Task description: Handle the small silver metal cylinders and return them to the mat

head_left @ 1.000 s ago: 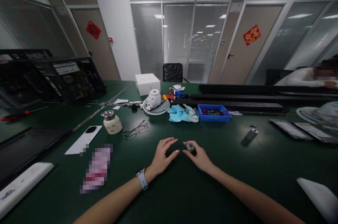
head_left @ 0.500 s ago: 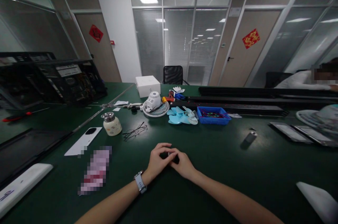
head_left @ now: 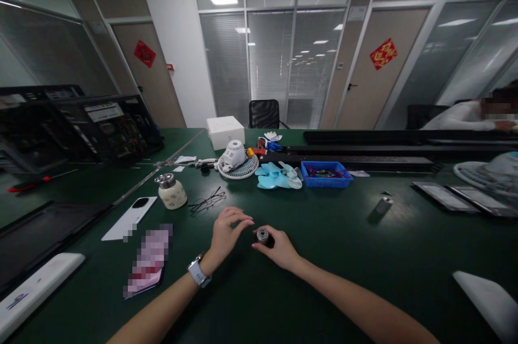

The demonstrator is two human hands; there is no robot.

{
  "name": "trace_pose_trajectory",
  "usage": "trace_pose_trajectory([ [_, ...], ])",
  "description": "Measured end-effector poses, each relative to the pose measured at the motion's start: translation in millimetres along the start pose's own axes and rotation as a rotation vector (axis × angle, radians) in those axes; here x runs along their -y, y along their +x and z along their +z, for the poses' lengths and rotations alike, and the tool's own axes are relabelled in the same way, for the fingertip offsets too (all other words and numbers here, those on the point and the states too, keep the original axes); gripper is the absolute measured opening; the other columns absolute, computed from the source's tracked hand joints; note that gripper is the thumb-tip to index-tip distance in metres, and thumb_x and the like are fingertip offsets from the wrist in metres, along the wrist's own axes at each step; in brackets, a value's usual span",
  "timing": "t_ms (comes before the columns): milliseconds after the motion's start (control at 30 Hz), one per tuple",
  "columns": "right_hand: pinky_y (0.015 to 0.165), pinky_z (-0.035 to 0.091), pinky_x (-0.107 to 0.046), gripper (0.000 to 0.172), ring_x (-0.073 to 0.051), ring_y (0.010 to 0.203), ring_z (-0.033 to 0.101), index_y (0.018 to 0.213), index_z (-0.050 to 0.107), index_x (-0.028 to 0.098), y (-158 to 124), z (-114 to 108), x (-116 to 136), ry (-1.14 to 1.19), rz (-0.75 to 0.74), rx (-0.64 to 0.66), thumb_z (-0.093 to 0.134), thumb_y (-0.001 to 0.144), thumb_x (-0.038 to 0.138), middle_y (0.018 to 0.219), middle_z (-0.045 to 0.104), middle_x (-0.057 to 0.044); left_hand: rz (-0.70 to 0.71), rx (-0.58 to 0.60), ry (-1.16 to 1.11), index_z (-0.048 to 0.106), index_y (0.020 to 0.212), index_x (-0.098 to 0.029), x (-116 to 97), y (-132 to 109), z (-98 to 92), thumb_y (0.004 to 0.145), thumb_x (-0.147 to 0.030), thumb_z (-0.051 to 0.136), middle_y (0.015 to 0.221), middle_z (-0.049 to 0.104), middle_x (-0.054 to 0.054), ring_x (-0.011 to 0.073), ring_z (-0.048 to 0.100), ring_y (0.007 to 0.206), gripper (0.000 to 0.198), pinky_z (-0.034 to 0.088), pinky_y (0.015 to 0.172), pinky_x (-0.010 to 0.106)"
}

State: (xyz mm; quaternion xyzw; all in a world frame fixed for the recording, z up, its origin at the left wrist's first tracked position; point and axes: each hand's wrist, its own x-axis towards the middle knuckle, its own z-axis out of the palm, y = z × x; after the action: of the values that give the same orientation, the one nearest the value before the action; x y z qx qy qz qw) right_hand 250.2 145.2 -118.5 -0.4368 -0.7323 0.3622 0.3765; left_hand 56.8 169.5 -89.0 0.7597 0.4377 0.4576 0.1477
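My right hand [head_left: 279, 249] is curled around a small grey metal cylinder [head_left: 263, 235], thumb on the near side and fingers on the far side. The cylinder's round top faces up and shows a dark centre. To the left, apart from the cylinder, my left hand [head_left: 227, 230] hovers above the green table, its thumb and index fingertips drawn together in a pinch. Anything between those tips is too small or hidden to make out. A watch [head_left: 198, 270] is on my left wrist. Another metal cylinder [head_left: 386, 203] stands farther right.
Glasses [head_left: 207, 201], a cream jar [head_left: 172, 193] and a white phone [head_left: 130, 218] lie to the left. Ahead are a white fan part [head_left: 235, 159], blue fan blades [head_left: 277, 175] and a blue tray [head_left: 327, 182] of wires. A person [head_left: 457, 115] leans at the far right.
My left hand has moved left, away from my right hand. The cylinder in my right hand, mostly hidden before, now shows its top.
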Motion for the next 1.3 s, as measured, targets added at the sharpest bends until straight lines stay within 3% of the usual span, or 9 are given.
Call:
trace_pose_trajectory([
  [333, 0.088, 0.047, -0.035, 0.035, -0.02, 0.095, 0.063, 0.104, 0.065, 0.022, -5, -27, -8, -0.097, 0.015, -0.006, 0.066, 0.075, 0.043, 0.102, 0.069, -0.004, -0.173, 0.282, 0.141, 0.076, 0.081, -0.029, 40, -15, 0.9, 0.078, -0.048, 0.064, 0.081, 0.074, 0.0, 0.0195, 0.06, 0.079, 0.023, 0.041, 0.075, 0.032],
  [467, 0.087, 0.048, -0.036, 0.041, -0.022, 0.097, 0.064, 0.105, 0.065, 0.021, -34, -103, -44, -0.215, 0.15, -0.151, 0.061, 0.076, 0.05, 0.106, 0.069, -0.006, -0.187, 0.297, 0.144, 0.076, 0.085, -0.03, 40, -15, 1.5, 0.08, -0.051, 0.061, 0.082, 0.073, 0.001, 0.0195, 0.058, 0.079, 0.026, 0.04, 0.073, 0.031],
  [633, 0.086, 0.049, -0.04, 0.055, -0.028, 0.093, 0.065, 0.097, 0.068, 0.019, -91, -219, -104, -0.397, 0.392, -0.57, 0.062, 0.062, 0.061, 0.098, 0.071, -0.008, -0.202, 0.328, 0.152, 0.076, 0.087, -0.03, 44, -15, 3.0, 0.08, -0.053, 0.059, 0.082, 0.072, 0.002, 0.0198, 0.057, 0.08, 0.03, 0.039, 0.073, 0.031],
  [800, 0.074, 0.05, -0.046, 0.06, -0.035, 0.089, 0.065, 0.09, 0.067, 0.018, -122, -269, -123, -0.514, 0.603, -0.791, 0.06, 0.055, 0.066, 0.089, 0.07, -0.014, -0.173, 0.332, 0.139, 0.076, 0.091, -0.027, 40, -15, 1.1, 0.08, -0.053, 0.058, 0.082, 0.07, 0.004, 0.0205, 0.056, 0.079, 0.033, 0.04, 0.072, 0.031],
  [967, 0.094, 0.042, -0.051, 0.088, -0.04, 0.122, 0.045, 0.131, 0.042, 0.01, -106, -240, -73, -0.799, 0.257, -1.136, 0.062, 0.065, 0.063, 0.134, 0.046, -0.026, -0.286, 0.193, 0.062, 0.072, 0.098, -0.024, 35, -14, -1.8, 0.082, -0.052, 0.054, 0.078, 0.068, 0.002, 0.0192, 0.058, 0.074, 0.037, 0.041, 0.066, 0.027],
  [1033, 0.103, 0.035, -0.052, 0.078, -0.037, 0.128, 0.039, 0.135, 0.038, 0.012, -88, -208, -40, -0.848, 0.015, -1.106, 0.059, 0.074, 0.056, 0.139, 0.041, -0.023, -0.376, 0.07, 0.019, 0.071, 0.083, -0.02, 36, -14, -2.2, 0.087, -0.051, 0.045, 0.073, 0.066, 0.001, 0.0175, 0.058, 0.069, 0.04, 0.04, 0.064, 0.026],
  [1100, 0.102, 0.036, -0.051, 0.056, -0.031, 0.122, 0.046, 0.126, 0.049, 0.018, -64, -166, -11, -0.754, -0.135, -0.839, 0.057, 0.079, 0.048, 0.131, 0.051, -0.016, -0.449, -0.036, -0.006, 0.063, 0.065, -0.018, 39, -14, -2.2, 0.089, -0.049, 0.04, 0.064, 0.06, 0.0, 0.0159, 0.055, 0.063, 0.046, 0.039, 0.061, 0.025],
  [1167, 0.1, 0.04, -0.046, 0.042, -0.025, 0.117, 0.052, 0.12, 0.057, 0.023, -36, -117, 8, -0.578, -0.167, -0.372, 0.055, 0.083, 0.042, 0.125, 0.057, -0.011, -0.486, -0.11, -0.029, 0.054, 0.057, -0.018, 42, -14, -2.1, 0.087, -0.048, 0.04, 0.058, 0.053, -0.002, 0.0149, 0.052, 0.059, 0.044, 0.037, 0.059, 0.025],
  [1300, 0.102, 0.038, -0.044, 0.051, -0.024, 0.121, 0.05, 0.125, 0.058, 0.027, 16, -34, 12, -0.381, -0.136, 0.099, 0.063, 0.079, 0.047, 0.131, 0.056, -0.008, -0.503, -0.157, -0.097, 0.048, 0.056, -0.019, 45, -17, -4.6, 0.083, -0.04, 0.041, 0.055, 0.046, -0.003, 0.0143, 0.047, 0.056, 0.034, 0.035, 0.055, 0.024],
])
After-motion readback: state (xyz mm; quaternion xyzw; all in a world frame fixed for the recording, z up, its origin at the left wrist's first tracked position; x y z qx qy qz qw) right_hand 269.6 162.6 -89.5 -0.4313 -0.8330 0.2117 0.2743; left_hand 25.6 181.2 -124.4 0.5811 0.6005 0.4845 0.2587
